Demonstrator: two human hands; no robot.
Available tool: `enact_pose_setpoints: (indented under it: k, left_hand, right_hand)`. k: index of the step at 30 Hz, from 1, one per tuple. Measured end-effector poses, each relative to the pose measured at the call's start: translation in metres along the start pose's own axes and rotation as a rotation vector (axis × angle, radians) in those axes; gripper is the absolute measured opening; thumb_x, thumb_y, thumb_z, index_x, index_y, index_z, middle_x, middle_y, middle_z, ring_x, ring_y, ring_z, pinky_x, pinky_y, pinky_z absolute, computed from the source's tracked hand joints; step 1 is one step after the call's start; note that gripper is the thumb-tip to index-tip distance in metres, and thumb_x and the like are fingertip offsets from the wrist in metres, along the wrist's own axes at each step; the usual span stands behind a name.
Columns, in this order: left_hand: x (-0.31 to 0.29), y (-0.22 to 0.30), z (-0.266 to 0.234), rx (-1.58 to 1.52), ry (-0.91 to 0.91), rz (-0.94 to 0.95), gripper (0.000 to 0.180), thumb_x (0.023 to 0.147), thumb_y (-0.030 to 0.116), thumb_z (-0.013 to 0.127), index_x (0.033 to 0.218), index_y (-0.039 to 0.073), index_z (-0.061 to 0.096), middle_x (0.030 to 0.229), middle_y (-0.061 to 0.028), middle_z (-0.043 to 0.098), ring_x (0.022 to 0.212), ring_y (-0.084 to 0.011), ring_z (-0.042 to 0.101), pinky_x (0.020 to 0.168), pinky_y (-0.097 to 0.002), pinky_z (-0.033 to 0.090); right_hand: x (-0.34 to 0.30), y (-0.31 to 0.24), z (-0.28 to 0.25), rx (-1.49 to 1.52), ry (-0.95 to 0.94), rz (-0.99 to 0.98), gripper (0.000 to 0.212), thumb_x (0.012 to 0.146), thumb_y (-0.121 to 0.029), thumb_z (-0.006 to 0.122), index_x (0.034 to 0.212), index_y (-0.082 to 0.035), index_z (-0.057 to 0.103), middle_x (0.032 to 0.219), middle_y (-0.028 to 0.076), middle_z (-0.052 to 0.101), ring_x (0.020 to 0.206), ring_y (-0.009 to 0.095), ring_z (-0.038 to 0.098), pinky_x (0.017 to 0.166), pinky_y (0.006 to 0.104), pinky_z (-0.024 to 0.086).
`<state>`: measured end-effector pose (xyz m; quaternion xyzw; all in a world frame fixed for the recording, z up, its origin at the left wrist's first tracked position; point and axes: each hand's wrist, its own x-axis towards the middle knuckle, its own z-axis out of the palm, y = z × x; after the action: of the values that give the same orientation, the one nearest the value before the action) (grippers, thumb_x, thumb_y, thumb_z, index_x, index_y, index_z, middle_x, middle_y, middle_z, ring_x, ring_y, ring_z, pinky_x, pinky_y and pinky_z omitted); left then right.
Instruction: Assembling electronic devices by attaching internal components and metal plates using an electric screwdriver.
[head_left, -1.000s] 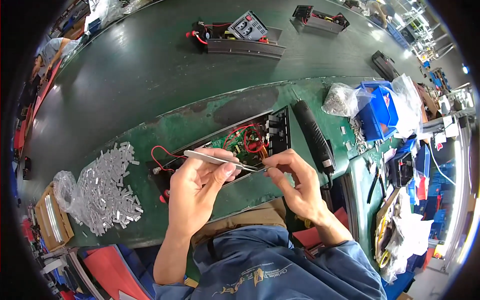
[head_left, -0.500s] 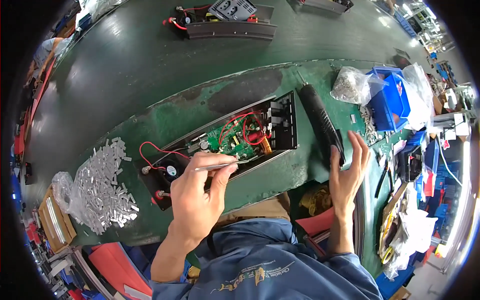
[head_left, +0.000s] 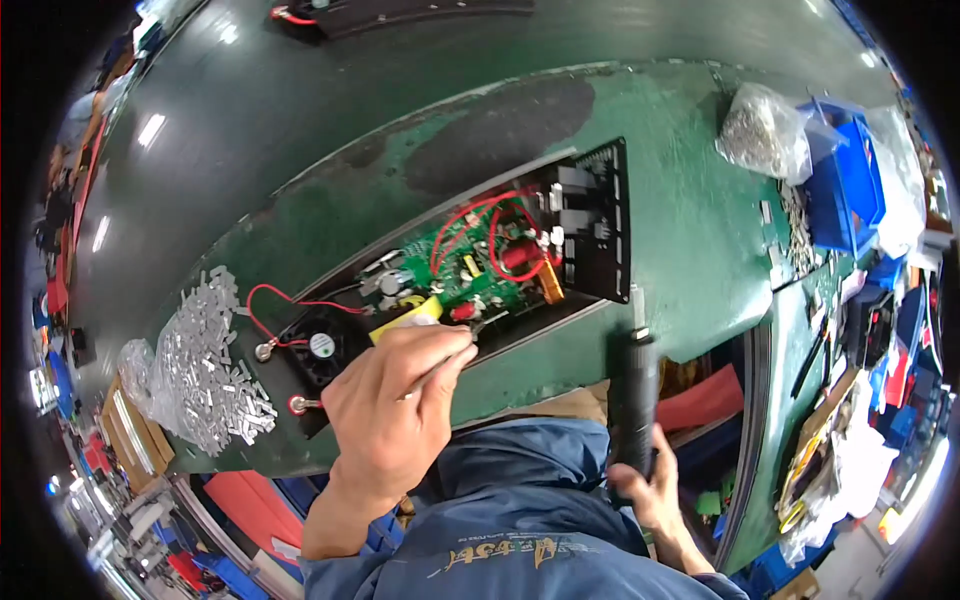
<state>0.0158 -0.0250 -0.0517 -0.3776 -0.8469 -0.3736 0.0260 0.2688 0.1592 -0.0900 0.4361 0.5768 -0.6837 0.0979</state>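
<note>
My left hand is closed on slim metal tweezers, whose tip reaches over the near edge of a green circuit board. The board sits inside a long black metal case with a fan at its left end and looped red wires. Beside my left fingers, a yellow piece shows at the board's edge. My right hand grips a black electric screwdriver, held upright in the picture just right of the case, its bit pointing away from me.
Many small metal pieces lie heaped at the left, partly in a plastic bag. At the right are a blue bin, a bag of small parts and dark pliers. Another black case lies at the far side.
My right hand has picked up the screwdriver from the table and brought it nearer, beside the case. My left hand stays at the board's near edge with the tweezers. The view has shifted.
</note>
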Motion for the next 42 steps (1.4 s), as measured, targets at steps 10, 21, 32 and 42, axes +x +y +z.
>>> enact_pose_setpoints:
  k: [10, 21, 32, 42]
  left_hand:
    - [0.0, -0.006, 0.01, 0.03, 0.063, 0.087, 0.026, 0.085, -0.002, 0.078, 0.105, 0.0, 0.061, 0.094, -0.011, 0.073, 0.081, -0.0304, 0.073, 0.07, -0.0357, 0.059]
    - [-0.004, -0.01, 0.011, 0.027, 0.078, 0.085, 0.025, 0.085, 0.0, 0.078, 0.105, 0.001, 0.063, 0.092, -0.0105, 0.074, 0.079, -0.029, 0.072, 0.068, -0.0355, 0.058]
    - [-0.001, -0.01, 0.011, 0.001, 0.087, 0.064, 0.023, 0.085, 0.002, 0.079, 0.104, 0.003, 0.066, 0.09, -0.0088, 0.074, 0.076, -0.0255, 0.072, 0.064, -0.0324, 0.056]
    - [0.0, -0.011, 0.006, -0.011, 0.053, 0.084, 0.02, 0.085, 0.001, 0.076, 0.102, 0.003, 0.065, 0.091, -0.0089, 0.073, 0.076, -0.0261, 0.072, 0.067, -0.0337, 0.058]
  right_hand:
    - [0.002, 0.001, 0.027, -0.277, -0.288, -0.116, 0.059, 0.102, -0.048, 0.05, 0.13, 0.004, 0.049, 0.089, 0.009, 0.063, 0.079, 0.016, 0.057, 0.075, 0.0348, 0.047]
    - [0.005, 0.007, 0.022, -0.34, -0.287, -0.293, 0.046, 0.11, -0.035, 0.035, 0.14, -0.003, 0.049, 0.07, 0.012, 0.055, 0.061, 0.023, 0.057, 0.062, 0.038, 0.048]
    - [0.012, 0.011, 0.021, 0.24, -0.561, 0.076, 0.068, 0.109, -0.057, 0.028, 0.135, 0.002, 0.051, 0.091, 0.007, 0.066, 0.081, 0.015, 0.06, 0.076, 0.0297, 0.048]
    - [0.021, 0.018, 0.024, 0.331, -0.696, 0.135, 0.088, 0.1, -0.077, 0.026, 0.133, 0.0, 0.053, 0.087, 0.006, 0.066, 0.074, 0.012, 0.058, 0.069, 0.0263, 0.045]
